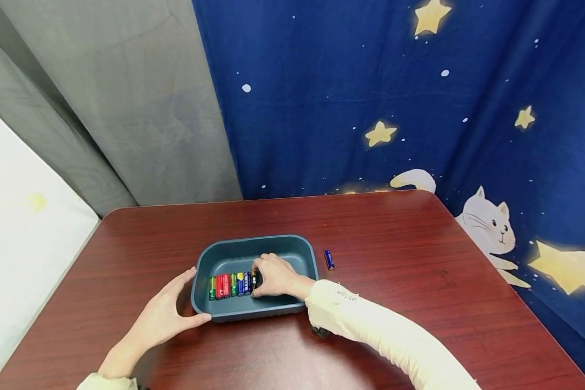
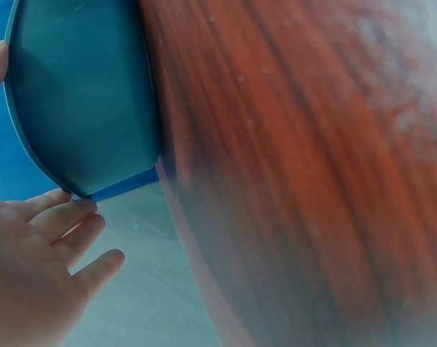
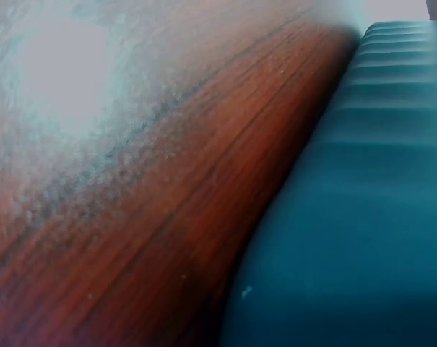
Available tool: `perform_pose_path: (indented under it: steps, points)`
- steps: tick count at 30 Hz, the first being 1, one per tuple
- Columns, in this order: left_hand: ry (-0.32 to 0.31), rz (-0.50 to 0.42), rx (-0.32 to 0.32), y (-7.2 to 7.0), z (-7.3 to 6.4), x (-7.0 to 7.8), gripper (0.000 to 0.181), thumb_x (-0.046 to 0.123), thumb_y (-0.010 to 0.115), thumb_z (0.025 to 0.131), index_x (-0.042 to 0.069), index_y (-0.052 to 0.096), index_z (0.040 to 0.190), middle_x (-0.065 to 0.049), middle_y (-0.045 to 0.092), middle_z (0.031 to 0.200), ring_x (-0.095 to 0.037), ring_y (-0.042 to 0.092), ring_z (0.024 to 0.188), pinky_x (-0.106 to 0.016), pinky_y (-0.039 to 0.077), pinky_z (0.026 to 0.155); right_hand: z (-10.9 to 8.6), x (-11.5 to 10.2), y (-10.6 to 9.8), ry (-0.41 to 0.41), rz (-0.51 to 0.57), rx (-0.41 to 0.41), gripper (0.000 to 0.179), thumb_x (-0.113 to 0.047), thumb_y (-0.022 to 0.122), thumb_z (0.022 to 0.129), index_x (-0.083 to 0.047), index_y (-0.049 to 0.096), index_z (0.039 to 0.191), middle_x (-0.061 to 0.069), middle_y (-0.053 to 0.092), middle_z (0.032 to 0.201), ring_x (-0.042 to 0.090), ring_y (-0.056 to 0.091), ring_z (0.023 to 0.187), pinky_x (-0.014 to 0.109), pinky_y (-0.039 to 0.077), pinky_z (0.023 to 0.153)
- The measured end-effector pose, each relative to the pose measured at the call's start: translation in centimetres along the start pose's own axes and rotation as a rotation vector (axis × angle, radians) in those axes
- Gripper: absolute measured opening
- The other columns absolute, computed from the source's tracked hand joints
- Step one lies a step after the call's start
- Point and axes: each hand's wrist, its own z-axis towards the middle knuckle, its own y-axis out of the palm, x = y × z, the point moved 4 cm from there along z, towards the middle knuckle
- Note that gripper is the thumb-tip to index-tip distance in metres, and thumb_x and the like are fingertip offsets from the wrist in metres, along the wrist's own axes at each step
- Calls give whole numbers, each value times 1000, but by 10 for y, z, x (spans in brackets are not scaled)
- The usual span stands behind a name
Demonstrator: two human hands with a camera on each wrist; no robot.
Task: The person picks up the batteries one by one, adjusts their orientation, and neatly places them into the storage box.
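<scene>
A blue-green plastic bin [image 1: 253,313] stands on the table, its left end also visible in the left wrist view. Inside, several batteries lie side by side in a row: green, red [image 1: 219,287], green and blue [image 1: 247,283], with a black battery [image 1: 254,280] at the right end. My right hand [image 1: 278,279] reaches over the bin's right side and pinches the black battery between thumb and fingers. With fingers and thumb spread, my left hand [image 1: 158,314] touches the bin's left end. In the right wrist view, the ribbed outer wall [image 3: 362,195] of the bin fills the right side.
One loose blue battery [image 1: 329,260] lies on the reddish-brown wooden table [image 1: 395,244], right of the bin. Behind the table hang a grey curtain [image 1: 127,108] and a blue star-patterned curtain [image 1: 322,108]. A white surface [image 1: 19,216] borders the table's left side.
</scene>
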Motion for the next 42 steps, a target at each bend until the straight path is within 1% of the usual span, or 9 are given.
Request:
perform_pose_path:
  steps: [6, 12, 17, 20, 23, 27, 31, 36, 42]
  points:
    - [-6, -2, -4, 0, -1, 1, 101, 61, 70, 63, 5, 32, 139, -16, 39, 138, -34, 40, 121, -58, 39, 89, 0, 0, 1, 2, -10, 6, 50, -45, 77, 65, -17, 61, 103, -5, 55, 93, 11, 50, 87, 23, 47, 71]
    - [-12, -1, -6, 1, -1, 0, 102, 61, 70, 63, 5, 33, 139, -16, 39, 137, -34, 41, 120, -58, 40, 88, -2, 3, -5, 0, 36, -7, 55, -46, 76, 66, -16, 59, 109, -4, 56, 96, 11, 50, 89, 24, 47, 72]
    - [-16, -5, -5, 1, -1, 0, 102, 62, 70, 63, 6, 33, 139, -16, 40, 137, -34, 41, 120, -58, 41, 88, -8, 10, -25, -8, 114, -2, 59, -43, 75, 68, -13, 56, 115, 0, 57, 95, 9, 48, 85, 22, 44, 68]
    - [-18, -5, -8, 1, -1, 0, 102, 62, 70, 63, 6, 32, 139, -16, 40, 137, -34, 41, 120, -58, 40, 88, -15, 16, -42, -25, 171, 35, 59, -41, 75, 70, -12, 56, 117, 3, 56, 94, 10, 47, 82, 22, 42, 65]
    - [-16, -5, -8, 0, 0, 0, 102, 62, 70, 63, 6, 32, 139, -16, 39, 137, -34, 41, 120, -58, 40, 88, -22, 23, -60, -67, 198, 98, 59, -41, 75, 70, -12, 55, 117, 2, 54, 93, 10, 46, 83, 23, 42, 67]
    - [-8, -4, -1, -1, 1, 1, 101, 61, 71, 63, 5, 32, 139, -16, 40, 137, -34, 41, 120, -58, 40, 88, -33, 40, -81, -105, 207, 192, 59, -40, 76, 68, -13, 55, 116, 0, 51, 90, 11, 47, 85, 25, 42, 72]
    - [-10, 0, -4, 0, 1, 0, 101, 60, 71, 64, 5, 32, 139, -17, 39, 137, -35, 41, 120, -58, 40, 88, -41, 64, -94, -121, 270, 263, 58, -36, 77, 67, -11, 56, 115, 4, 53, 90, 16, 50, 85, 27, 43, 74]
    - [-14, 4, -12, 1, 0, 0, 100, 59, 72, 64, 6, 33, 139, -16, 38, 138, -34, 40, 121, -58, 40, 88, -55, 99, -105, -110, 390, 310, 56, -28, 79, 66, -11, 57, 114, 3, 53, 88, 16, 51, 80, 32, 46, 71]
    - [-16, 2, -12, 1, 0, 1, 100, 59, 72, 64, 6, 32, 139, -16, 38, 138, -34, 40, 120, -58, 40, 88, -72, 137, -107, -46, 499, 336, 53, -19, 79, 67, -8, 57, 113, 3, 54, 88, 15, 51, 78, 43, 47, 71]
